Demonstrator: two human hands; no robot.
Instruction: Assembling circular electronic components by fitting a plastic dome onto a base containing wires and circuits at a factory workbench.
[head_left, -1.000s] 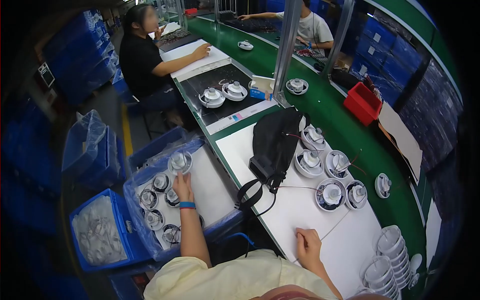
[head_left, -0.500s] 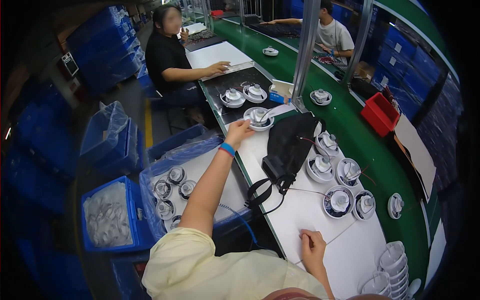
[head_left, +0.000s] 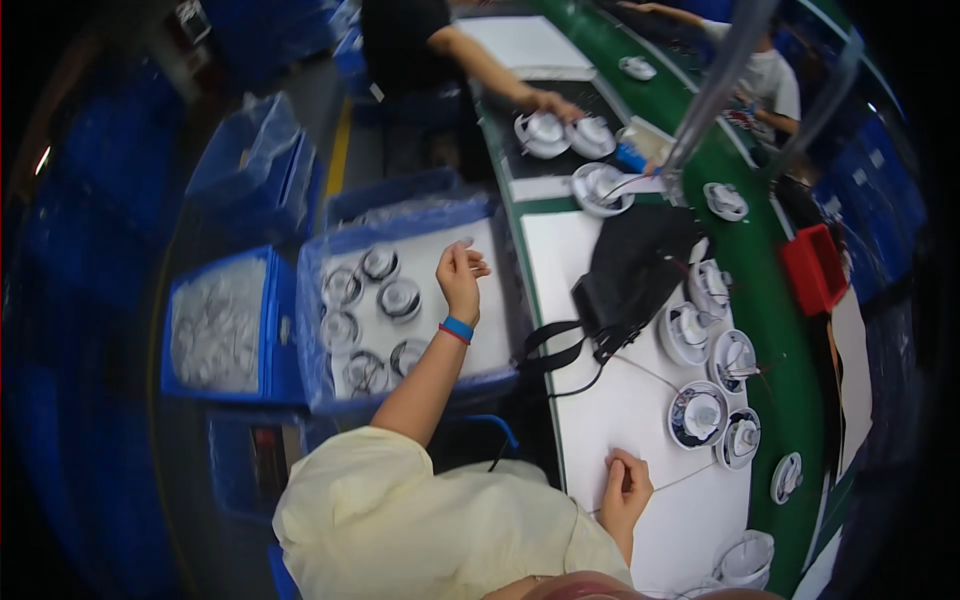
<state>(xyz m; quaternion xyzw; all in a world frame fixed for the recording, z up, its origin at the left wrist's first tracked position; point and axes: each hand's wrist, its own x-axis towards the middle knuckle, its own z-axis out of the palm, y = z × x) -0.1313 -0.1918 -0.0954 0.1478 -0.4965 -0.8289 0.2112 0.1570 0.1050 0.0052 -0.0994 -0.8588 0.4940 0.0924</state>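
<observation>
My left hand [head_left: 462, 280], with a blue and red band at its wrist, is empty. Its fingers are partly stretched over a lined blue bin [head_left: 308, 300]. Several small round silver-and-black parts [head_left: 400, 299] lie on a white sheet in that bin. Resting on the white tabletop [head_left: 590, 415], my right hand [head_left: 624, 488] has its fingers curled, and no object shows in it. A white bowl-shaped unit [head_left: 590, 208] with a white piece inside stands at the far end of the white surface. Several similar units [head_left: 697, 415] with thin wires stand to the right.
A co-worker's hand [head_left: 552, 104] reaches to two white units [head_left: 541, 137] on the dark mat. A black bag [head_left: 640, 262] with a strap lies mid-table. Beyond are a green conveyor [head_left: 775, 355] and a red bin [head_left: 815, 268]. A blue crate [head_left: 268, 330] of bagged parts is left.
My left hand has left the far white unit and drawn back over the lined bin. The view has turned left. The co-worker's hand has moved to the two far units. My right hand stays put.
</observation>
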